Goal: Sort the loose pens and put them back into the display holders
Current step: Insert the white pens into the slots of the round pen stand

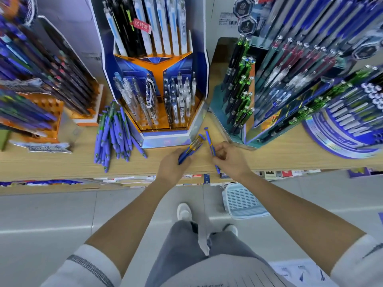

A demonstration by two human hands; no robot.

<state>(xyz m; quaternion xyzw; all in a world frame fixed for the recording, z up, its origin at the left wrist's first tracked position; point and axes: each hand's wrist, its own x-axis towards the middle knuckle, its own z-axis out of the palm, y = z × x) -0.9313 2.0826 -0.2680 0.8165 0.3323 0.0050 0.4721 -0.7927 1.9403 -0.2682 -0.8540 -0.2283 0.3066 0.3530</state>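
Hands before a display holder [165,139] of white pens [182,104]
Left hand [172,165] curls round blue pens [191,148]; right hand [230,160] pinches a single pen [208,137] with its fingertips.

matt blue plastic pens [113,137] on a smooth wood-look shelf [62,162].

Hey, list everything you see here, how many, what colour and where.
shelf: one, light wood, under the displays
loose pens: many, blue-purple, piled left of the centre holder
centre holder: one, blue and orange, mid-shelf
right holder: one, teal, right of it
basket: one, pale blue, floor
pen bundle: few, blue and orange, held, before centre holder
single pen: one, blue, held, beside the bundle
left hand: grips the bundle
right hand: pinches the single pen
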